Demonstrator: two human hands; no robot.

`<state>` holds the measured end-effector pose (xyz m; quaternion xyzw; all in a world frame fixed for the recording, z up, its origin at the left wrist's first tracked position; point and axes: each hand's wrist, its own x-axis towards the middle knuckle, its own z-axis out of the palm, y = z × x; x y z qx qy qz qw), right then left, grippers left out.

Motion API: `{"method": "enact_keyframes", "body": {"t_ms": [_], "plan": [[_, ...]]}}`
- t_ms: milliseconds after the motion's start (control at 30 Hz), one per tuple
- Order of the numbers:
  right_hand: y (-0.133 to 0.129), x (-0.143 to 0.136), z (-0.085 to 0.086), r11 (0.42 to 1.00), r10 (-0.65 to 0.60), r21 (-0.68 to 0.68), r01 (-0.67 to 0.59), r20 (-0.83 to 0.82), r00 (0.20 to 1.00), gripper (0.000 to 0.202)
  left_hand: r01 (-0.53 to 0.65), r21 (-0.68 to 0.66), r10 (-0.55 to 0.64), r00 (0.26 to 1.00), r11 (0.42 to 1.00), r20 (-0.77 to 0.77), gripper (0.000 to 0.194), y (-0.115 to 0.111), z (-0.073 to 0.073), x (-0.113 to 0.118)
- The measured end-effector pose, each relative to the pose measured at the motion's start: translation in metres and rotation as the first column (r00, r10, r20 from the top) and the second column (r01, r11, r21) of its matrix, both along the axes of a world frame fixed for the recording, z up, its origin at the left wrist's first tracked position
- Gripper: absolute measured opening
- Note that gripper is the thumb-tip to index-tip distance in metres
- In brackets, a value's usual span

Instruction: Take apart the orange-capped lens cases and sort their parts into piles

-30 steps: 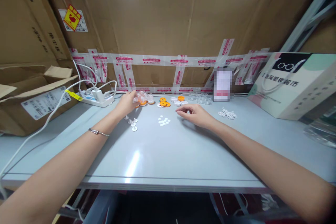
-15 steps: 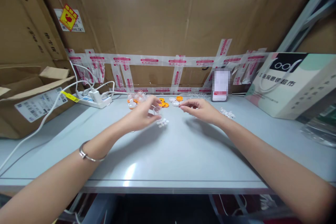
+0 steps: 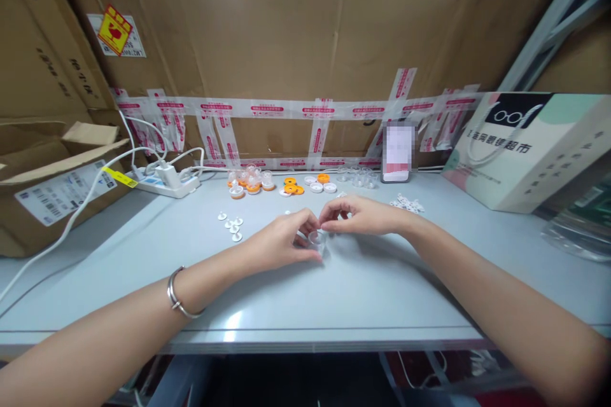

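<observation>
My left hand (image 3: pixel 281 238) grips a small clear plastic cup (image 3: pixel 316 241) between thumb and fingers, just above the table. Close by its rim, my right hand (image 3: pixel 360 215) has thumb and fingertips pinched together. Whatever those fingertips hold is too small or hidden to make out. Small white stemmed discs (image 3: pixel 233 226) lie left of my left hand. Beyond the hands are orange rings (image 3: pixel 298 190), white round caps (image 3: pixel 329 187) and more clear cups (image 3: pixel 365 178). Clear pieces with orange bases (image 3: pixel 252 186) stand in a cluster at the back left.
A pile of small white parts (image 3: pixel 407 203) lies right of my right hand. Behind it a phone (image 3: pixel 397 152) leans upright. A power strip (image 3: pixel 174 184) with cables and an open cardboard box (image 3: pixel 57 184) occupy the left; a paper bag (image 3: pixel 506 159) stands at right.
My left hand has brought the clear cup right and nearer to me. My right hand has come in beside it, slightly closer to me. The white stemmed discs at left are now uncovered.
</observation>
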<state>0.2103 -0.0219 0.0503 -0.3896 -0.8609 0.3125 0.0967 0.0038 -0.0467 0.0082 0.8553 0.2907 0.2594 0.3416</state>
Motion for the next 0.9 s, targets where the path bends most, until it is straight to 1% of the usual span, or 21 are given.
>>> {"method": "enact_keyframes", "body": {"t_ms": [100,167,200,233,267,300,333,367,400,433,467,500,600,667,733,800,833,900], "plan": [[-0.004,0.001,0.000,0.995,0.068,-0.069,-0.067,0.011,0.998,0.030,-0.004,0.047,0.004,1.000,0.999,-0.020,0.041,0.002,0.003,0.001],[-0.006,0.001,0.000,0.991,0.087,-0.103,-0.086,0.009,0.996,0.039,-0.022,0.106,0.026,0.999,0.994,-0.034,0.042,0.007,0.011,-0.005],[-0.007,0.001,-0.001,0.990,0.089,-0.112,-0.088,0.008,0.996,0.043,-0.054,0.146,0.060,0.997,0.988,-0.039,0.040,0.012,0.016,-0.012],[-0.008,0.000,-0.001,0.990,0.088,-0.115,-0.087,0.008,0.996,0.047,-0.117,0.195,0.127,0.991,0.974,-0.038,0.035,0.019,0.022,-0.022],[-0.009,-0.001,-0.002,0.990,0.084,-0.112,-0.083,0.009,0.996,0.050,-0.223,0.241,0.237,0.971,0.944,-0.031,0.031,0.027,0.028,-0.033],[-0.011,-0.003,-0.002,0.991,0.080,-0.107,-0.078,0.009,0.997,0.052,-0.346,0.294,0.376,0.925,0.891,-0.050,0.030,0.036,0.033,-0.047],[-0.012,-0.004,-0.003,0.992,0.077,-0.100,-0.075,0.010,0.997,0.052,-0.469,0.357,0.524,0.849,0.808,-0.071,0.031,0.046,0.036,-0.062],[-0.013,-0.006,-0.004,0.993,0.074,-0.091,-0.073,0.013,0.997,0.052,-0.564,0.427,0.664,0.738,0.707,-0.123,0.033,0.057,0.037,-0.077],[-0.015,-0.008,-0.005,0.994,0.072,-0.080,-0.070,0.015,0.997,0.052,-0.621,0.483,0.764,0.620,0.617,-0.180,0.038,0.067,0.037,-0.091],[-0.015,-0.010,-0.006,0.995,0.071,-0.068,-0.069,0.019,0.997,0.050,-0.642,0.501,0.809,0.530,0.580,-0.256,0.044,0.076,0.034,-0.102],[-0.016,-0.012,-0.008,0.996,0.072,-0.057,-0.070,0.024,0.997,0.047,-0.651,0.490,0.815,0.483,0.579,-0.320,0.046,0.084,0.029,-0.111],[-0.016,-0.014,-0.009,0.996,0.075,-0.047,-0.073,0.029,0.997,0.044,-0.650,0.483,0.810,0.475,0.587,-0.344,0.046,0.091,0.024,-0.116],[-0.016,-0.017,-0.013,0.994,0.101,-0.036,-0.100,0.040,0.994,0.032,-0.637,0.460,0.786,0.499,0.619,-0.365,0.041,0.102,0.008,-0.117],[-0.016,-0.017,-0.014,0.993,0.117,-0.040,-0.115,0.037,0.992,0.027,-0.634,0.461,0.784,0.513,0.620,-0.349,0.036,0.103,0.003,-0.111],[-0.016,-0.016,-0.013,0.992,0.119,-0.042,-0.118,0.035,0.992,0.025,-0.635,0.462,0.785,0.525,0.619,-0.329,0.032,0.101,0.005,-0.107],[-0.016,-0.013,-0.012,0.992,0.121,-0.040,-0.119,0.042,0.992,0.024,-0.629,0.452,0.773,0.551,0.633,-0.315,0.030,0.092,0.014,-0.101],[-0.015,-0.011,-0.010,0.992,0.122,-0.037,-0.120,0.049,0.991,0.023,-0.622,0.443,0.761,0.571,0.646,-0.309,0.029,0.084,0.019,-0.096],[-0.015,-0.006,-0.005,0.993,0.116,-0.026,-0.114,0.059,0.992,0.024,-0.591,0.409,0.714,0.633,0.695,-0.299,0.030,0.065,0.030,-0.081]]}}
